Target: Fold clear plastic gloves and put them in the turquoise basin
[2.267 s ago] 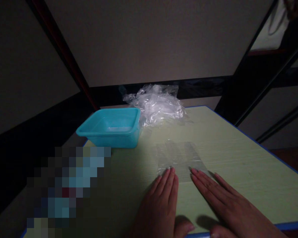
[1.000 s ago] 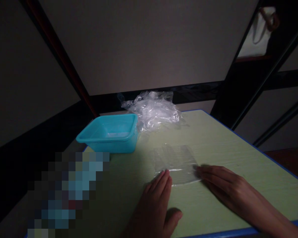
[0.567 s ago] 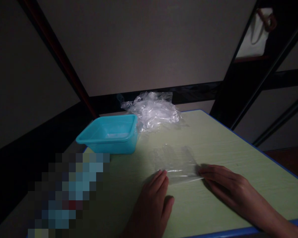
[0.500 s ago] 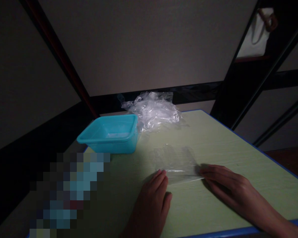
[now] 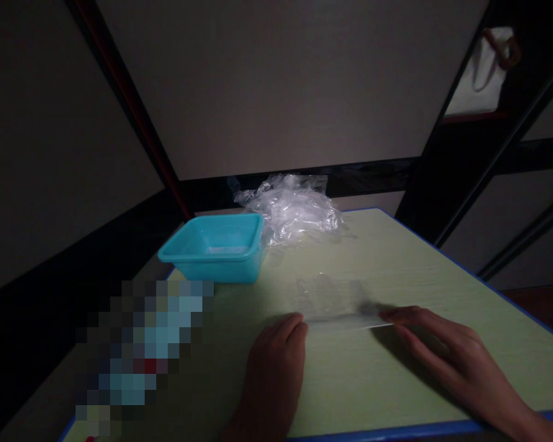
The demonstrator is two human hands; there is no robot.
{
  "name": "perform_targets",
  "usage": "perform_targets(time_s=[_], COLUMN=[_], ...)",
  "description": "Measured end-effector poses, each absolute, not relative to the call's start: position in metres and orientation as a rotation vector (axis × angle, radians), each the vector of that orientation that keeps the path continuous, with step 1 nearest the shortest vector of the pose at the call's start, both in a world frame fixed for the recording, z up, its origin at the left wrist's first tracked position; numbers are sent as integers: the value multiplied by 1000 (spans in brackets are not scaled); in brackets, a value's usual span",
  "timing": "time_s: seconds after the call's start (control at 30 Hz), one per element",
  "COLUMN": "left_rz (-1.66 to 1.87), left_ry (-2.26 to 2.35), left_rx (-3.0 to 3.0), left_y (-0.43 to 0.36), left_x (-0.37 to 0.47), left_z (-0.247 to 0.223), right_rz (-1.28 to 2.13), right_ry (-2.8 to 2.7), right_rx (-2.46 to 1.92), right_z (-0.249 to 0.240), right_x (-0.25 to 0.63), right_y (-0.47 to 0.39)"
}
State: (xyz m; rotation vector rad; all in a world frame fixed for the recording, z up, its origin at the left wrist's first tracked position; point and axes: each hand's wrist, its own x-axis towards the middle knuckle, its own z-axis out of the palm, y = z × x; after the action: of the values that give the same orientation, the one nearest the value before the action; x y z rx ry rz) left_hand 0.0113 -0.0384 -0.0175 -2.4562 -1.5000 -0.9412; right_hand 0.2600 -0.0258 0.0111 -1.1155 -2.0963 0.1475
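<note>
blue-green tub, left on the table | crumpled clear plastic, far, beside the tub | white bag, far right

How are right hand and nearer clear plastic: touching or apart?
Touching: in the head view, the right hand pinches the nearer clear plastic at its edge.

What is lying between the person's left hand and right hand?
A clear plastic sheet; in the head view, its near edge runs from the left hand across to the right hand.

The plastic film is lying on the table between the left hand and right hand, a basin sitting at its ten o'clock, a plastic heap at eleven.
</note>
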Motion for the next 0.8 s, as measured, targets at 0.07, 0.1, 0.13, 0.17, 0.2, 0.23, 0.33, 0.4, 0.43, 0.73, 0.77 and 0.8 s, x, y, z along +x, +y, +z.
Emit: perform_targets(time_s=[0.07,0.1,0.13,0.17,0.2,0.23,0.33,0.4,0.43,0.73,0.77,0.8], left_rz=[-1079,-1163,-1250,-1330,-1402,-1470,-1649,-1711,-1726,-1851,-1882,-1921], left_ry=[-1537,-1560,-1577,-1595,-1616,-1635,-1693,-1711,-1712,-1695,-1736,-1805], left_rx=[-2470,-2472,-2474,-2478,-2483,-2489,-2467,-2441,-2429,-2353,-2366,-2374], left_y=[-39,-40,-40,-40,-40,-39,-39,-40,-40,-47,-50,-54], left_x=[11,10,10,10,10,10,9,7,6,-3,-3,-2], left_z=[-10,-6,-2,2,6,11,25,35,39,64,67,69], right_rz=[171,184,195,207,220,234,271,302,320,403,419,433], right_ry=[-2047,-2018,-1984,-1951,-1922,-1898,-1836,-1788,-1762,-1603,-1589,-1577], right_rx=[-1158,-1183,-1205,-1221,-1231,-1235,-1222,-1206,-1199,-1107,-1107,-1113], right_z=[11,12,13,15,17,20,27,31,32,45,48,51], right_x=[260,260,259,258,257,255,251,248,248,237,235,233], right_y=[-27,-28,-29,-29,-30,-29,-28,-27,-27,-31,-33,-35])
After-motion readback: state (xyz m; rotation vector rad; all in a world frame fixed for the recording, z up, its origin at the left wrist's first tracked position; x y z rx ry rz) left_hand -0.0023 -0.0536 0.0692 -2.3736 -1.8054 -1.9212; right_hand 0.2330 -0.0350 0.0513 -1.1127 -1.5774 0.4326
